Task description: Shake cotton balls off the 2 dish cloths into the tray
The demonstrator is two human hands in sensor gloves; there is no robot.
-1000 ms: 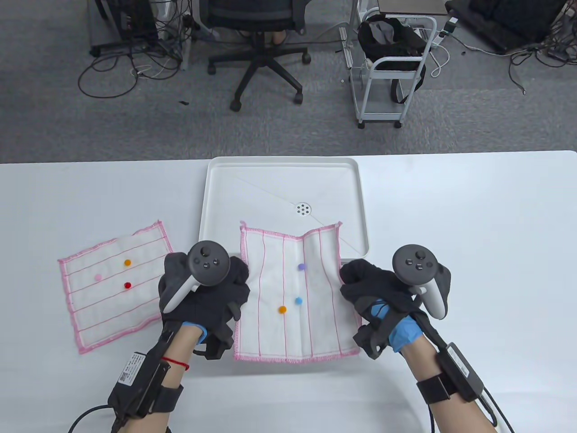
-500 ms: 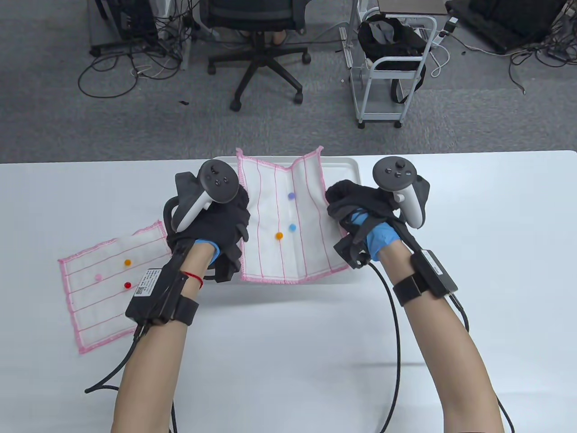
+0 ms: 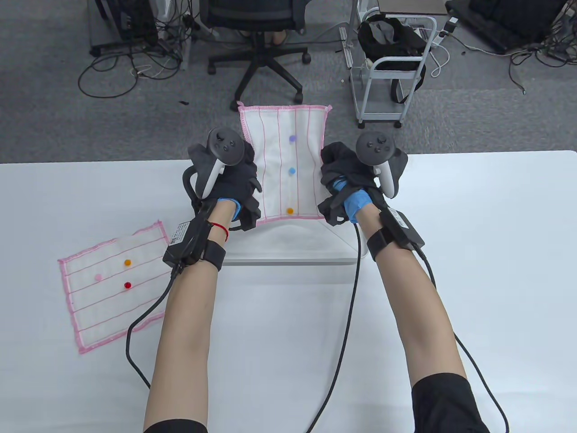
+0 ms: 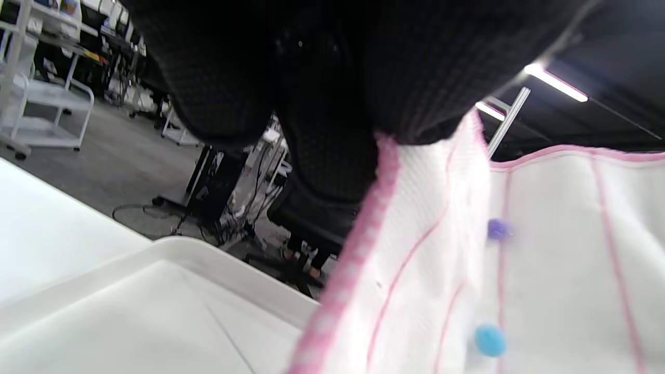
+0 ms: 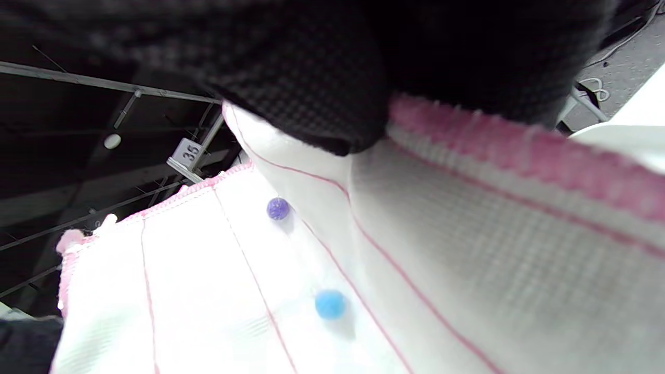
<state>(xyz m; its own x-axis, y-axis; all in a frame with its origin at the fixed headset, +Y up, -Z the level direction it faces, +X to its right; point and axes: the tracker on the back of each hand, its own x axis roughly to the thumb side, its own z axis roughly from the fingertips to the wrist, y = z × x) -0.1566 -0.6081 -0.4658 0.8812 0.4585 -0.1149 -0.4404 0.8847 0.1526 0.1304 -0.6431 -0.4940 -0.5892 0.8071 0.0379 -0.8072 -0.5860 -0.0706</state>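
Observation:
Both hands hold a white dish cloth with pink stripes [image 3: 279, 171] up over the white tray [image 3: 288, 252], its far edge raised. My left hand [image 3: 239, 180] grips the cloth's left edge and my right hand [image 3: 338, 173] grips its right edge. A purple ball [image 3: 292, 138], a blue ball [image 3: 291, 171] and an orange ball [image 3: 290, 210] lie on the held cloth. The wrist views show the pink hem under my gloved fingers [image 4: 322, 130], with the purple ball [image 5: 278, 208] and blue ball [image 5: 330, 304] close by. A second dish cloth [image 3: 112, 284] lies flat at the table's left with an orange, a pink and a red ball.
The tray [image 4: 171, 301] lies at the table's far middle edge. Beyond the table stand an office chair [image 3: 261, 49] and a white trolley [image 3: 392, 72] on grey carpet. Cables from both wrists trail across the white table [image 3: 496, 248].
Both hands have carried the cloth away from me and upward, from lying on the tray's near edge to hanging above the tray. Its far edge has tilted up and the balls have slid toward the near edge.

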